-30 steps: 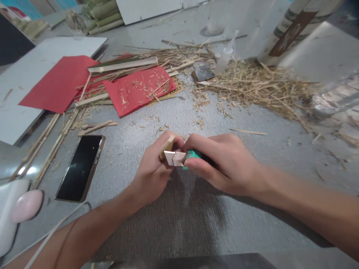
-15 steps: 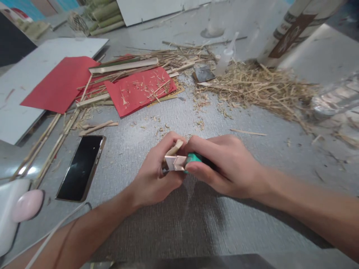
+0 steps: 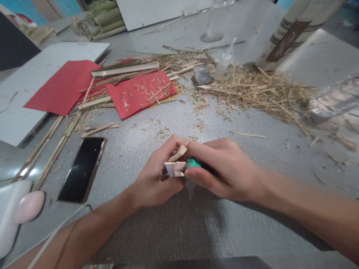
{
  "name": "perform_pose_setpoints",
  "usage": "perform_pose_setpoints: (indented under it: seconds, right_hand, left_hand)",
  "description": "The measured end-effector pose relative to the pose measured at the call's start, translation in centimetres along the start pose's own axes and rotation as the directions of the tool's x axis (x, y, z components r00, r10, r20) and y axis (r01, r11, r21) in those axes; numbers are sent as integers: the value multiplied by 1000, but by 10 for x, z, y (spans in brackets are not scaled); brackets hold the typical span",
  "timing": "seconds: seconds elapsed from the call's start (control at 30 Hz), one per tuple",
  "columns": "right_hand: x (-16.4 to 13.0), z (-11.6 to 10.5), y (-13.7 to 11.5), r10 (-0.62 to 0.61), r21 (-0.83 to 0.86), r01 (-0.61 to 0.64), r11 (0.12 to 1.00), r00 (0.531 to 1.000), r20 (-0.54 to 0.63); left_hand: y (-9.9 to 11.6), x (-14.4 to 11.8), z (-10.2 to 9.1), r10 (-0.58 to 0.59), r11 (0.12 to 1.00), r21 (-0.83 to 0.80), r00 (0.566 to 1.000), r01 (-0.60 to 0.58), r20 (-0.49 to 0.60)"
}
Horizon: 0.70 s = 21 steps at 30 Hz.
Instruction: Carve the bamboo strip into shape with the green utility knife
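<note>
Reference landmark for all locations: phone (image 3: 82,170), flat on the grey table (image 3: 134,233), screen upward.

Right of the phone, side by side: left hand (image 3: 155,179) and right hand (image 3: 231,166). At the left hand: narrow grip, fingers curled around a pale wood piece (image 3: 179,153). Free end of the piece in the opening between thumb and forefinger, directed away from the wearer and toward the right hand; remainder hidden inside the grip.

At the right hand: firm grip around a green-handled cutter (image 3: 194,163), thumb pressed near the blade end. Blade (image 3: 169,169) extended into the opening of the left hand, just on the wearer's side of the wood piece. Contact between blade and wood: cannot be determined.

Just beyond the phone: short sticks (image 3: 100,129). Farther beyond and to the right: red paper (image 3: 140,93) strewn with shavings. Well apart, beyond and far right: dry straw (image 3: 260,89). Left of the phone, toward the wearer: pink rounded object (image 3: 29,207).
</note>
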State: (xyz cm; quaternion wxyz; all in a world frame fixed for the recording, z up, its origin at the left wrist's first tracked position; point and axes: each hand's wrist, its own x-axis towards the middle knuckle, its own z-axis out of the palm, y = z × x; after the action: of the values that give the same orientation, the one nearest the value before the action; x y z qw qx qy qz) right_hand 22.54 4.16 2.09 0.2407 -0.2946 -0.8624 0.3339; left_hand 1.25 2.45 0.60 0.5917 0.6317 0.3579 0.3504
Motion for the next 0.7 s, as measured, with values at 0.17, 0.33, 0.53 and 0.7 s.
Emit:
perform_pose_setpoints:
  seconds: [0.17, 0.33, 0.53, 0.7]
  right_hand:
    - [0, 2, 1, 10, 1, -10, 1000, 1000, 4]
    - [1, 3, 1, -1, -10, 1, 1000, 1000, 4]
    - [1, 3, 2, -7, -13, 7, 1000, 1000, -1]
    - [1, 2, 2, 1, -5, -1, 1000, 1000, 2]
  left_hand:
    - [-1, 0, -2, -9, 999, 46, 1000, 9, -2]
    - [0, 1, -2, -14, 999, 40, 1000, 14, 20]
    - [1, 1, -2, -14, 999, 40, 999, 13, 33]
    - [-1, 2, -3, -5, 998, 70, 1000, 3, 25]
